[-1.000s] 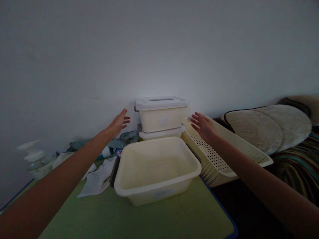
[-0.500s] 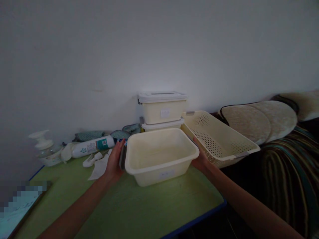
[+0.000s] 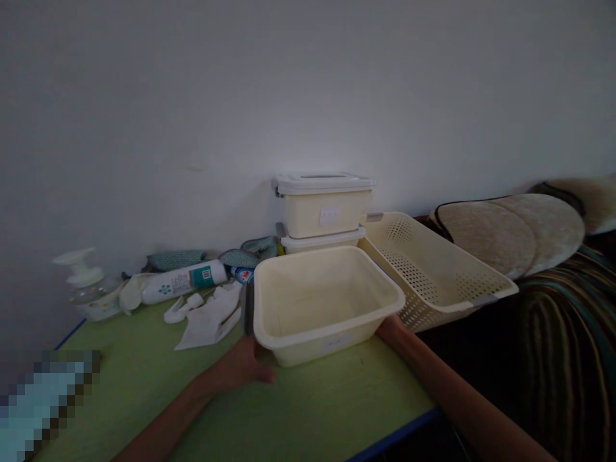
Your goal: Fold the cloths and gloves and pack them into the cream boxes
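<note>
An open cream plastic storage box (image 3: 332,295) stands on the green table (image 3: 308,417), with a dark grey handle on its left side and a label on its front. At its front left corner is my left hand (image 3: 243,362), thumb stretched out to the right and the other fingers partly hidden by the box. My right hand (image 3: 391,328) sits under the box's right rim, against or close to that side; its fingers are out of sight behind the box. The inside of the box shows only its bare bottom and walls.
Behind stand stacked lidded boxes (image 3: 327,208) against the wall. To the right are a perforated cream basket (image 3: 433,276) and a sofa with a beige cushion (image 3: 510,234). White tissues (image 3: 209,317), a white spray can (image 3: 183,281) and a pump bottle (image 3: 86,282) lie or stand left.
Both hands came down from the air to the box's sides. Since then my left hand has slid from the left handle toward the front corner, and my right hand lower under the rim.
</note>
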The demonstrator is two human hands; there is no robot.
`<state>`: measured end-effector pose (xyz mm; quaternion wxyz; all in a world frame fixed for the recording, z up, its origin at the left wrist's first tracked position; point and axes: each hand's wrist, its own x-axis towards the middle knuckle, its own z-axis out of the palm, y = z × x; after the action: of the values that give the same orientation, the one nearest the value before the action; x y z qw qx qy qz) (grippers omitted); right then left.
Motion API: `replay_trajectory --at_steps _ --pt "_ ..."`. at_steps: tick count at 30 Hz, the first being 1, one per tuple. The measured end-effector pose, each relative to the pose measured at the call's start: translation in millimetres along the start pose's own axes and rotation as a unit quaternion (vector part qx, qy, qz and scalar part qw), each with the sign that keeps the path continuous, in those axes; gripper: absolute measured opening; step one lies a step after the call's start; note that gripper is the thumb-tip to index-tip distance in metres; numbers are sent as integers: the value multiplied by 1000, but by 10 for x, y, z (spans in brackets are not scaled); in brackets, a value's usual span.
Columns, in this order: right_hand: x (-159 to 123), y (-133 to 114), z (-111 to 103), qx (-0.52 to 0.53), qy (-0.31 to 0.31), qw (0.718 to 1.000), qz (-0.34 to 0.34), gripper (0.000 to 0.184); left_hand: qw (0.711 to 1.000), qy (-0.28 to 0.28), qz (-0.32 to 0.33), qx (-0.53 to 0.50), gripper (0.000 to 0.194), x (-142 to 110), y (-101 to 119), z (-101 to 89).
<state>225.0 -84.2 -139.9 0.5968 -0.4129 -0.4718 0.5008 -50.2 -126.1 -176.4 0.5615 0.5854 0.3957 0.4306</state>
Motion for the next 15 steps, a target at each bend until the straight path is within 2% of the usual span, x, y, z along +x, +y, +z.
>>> replay_trajectory --at_steps 1,3,6,11,15 --pt "0 10 -5 -1 1 1000 -1 27 999 -5 -20 47 64 -30 9 -10" --pt "0 27 -15 -4 4 1000 -4 27 992 20 -49 116 49 -73 15 -7" --pt "0 45 -28 -9 8 1000 -6 27 989 57 -51 126 40 -87 -14 12" --pt "4 72 -28 -23 16 1000 -10 28 992 57 -38 103 41 -88 -60 -14" --pt "9 90 -23 -36 21 999 -17 28 996 69 -3 59 46 -105 5 6"
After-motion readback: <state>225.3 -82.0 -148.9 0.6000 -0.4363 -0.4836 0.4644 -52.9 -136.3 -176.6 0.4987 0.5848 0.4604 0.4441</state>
